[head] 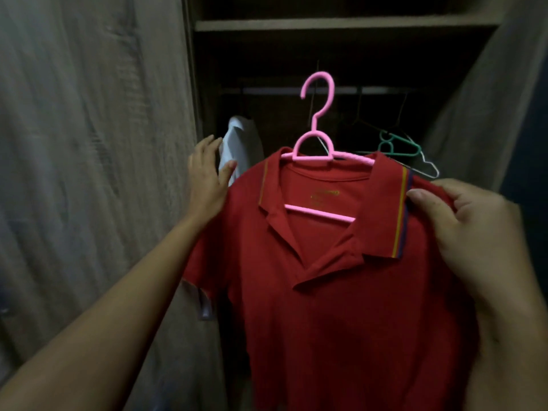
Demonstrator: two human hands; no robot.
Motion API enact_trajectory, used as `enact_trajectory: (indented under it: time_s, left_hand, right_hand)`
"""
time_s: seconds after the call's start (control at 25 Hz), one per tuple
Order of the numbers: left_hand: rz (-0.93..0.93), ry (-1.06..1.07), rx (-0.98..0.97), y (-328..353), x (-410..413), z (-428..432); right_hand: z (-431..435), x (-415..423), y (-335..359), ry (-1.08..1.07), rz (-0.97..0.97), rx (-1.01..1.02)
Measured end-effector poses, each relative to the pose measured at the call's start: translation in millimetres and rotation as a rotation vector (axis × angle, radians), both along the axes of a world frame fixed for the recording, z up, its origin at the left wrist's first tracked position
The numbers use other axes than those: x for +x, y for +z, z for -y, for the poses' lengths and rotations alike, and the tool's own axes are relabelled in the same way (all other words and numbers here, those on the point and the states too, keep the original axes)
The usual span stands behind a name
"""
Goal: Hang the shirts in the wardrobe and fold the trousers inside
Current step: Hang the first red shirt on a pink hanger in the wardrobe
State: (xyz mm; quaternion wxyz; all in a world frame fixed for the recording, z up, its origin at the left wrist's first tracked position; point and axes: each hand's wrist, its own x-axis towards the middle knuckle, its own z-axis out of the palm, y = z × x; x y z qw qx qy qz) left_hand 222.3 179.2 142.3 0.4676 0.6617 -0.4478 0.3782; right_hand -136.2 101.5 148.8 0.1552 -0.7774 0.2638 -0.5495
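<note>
The right hand (462,221) pinches the shoulder of a red shirt (326,307) on a pink hanger (315,120), held before the open wardrobe (326,25), hook near the rail (267,91). The left hand (207,176), fingers straight, touches a white shirt (243,137) hanging at the rail's left end.

left arm (118,307) reaches up and forward along the left edge of the red shirt (341,307). left hand (207,176) is flat, fingers straight, thumb spread, just beside the shirt's left shoulder. right hand (462,223) - nearer the camera - pinches the shirt's right shoulder, fingers curled.
</note>
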Motion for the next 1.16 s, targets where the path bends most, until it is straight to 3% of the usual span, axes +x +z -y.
enact_trajectory:
  time_s: [0.24,0.52,1.16]
  left_hand:
    - [-0.045,0.067,-0.059,6,-2,1]
    - [-0.045,0.118,0.054,0,28,-10]
    - [0.074,0.392,0.1,-21,56,3]
  right_hand:
    - [-10,39,11,-0.178,-0.1,-0.032]
    - [-14,107,17,-0.347,-0.161,0.032]
    - [67,307,88,-0.259,-0.183,-0.075]
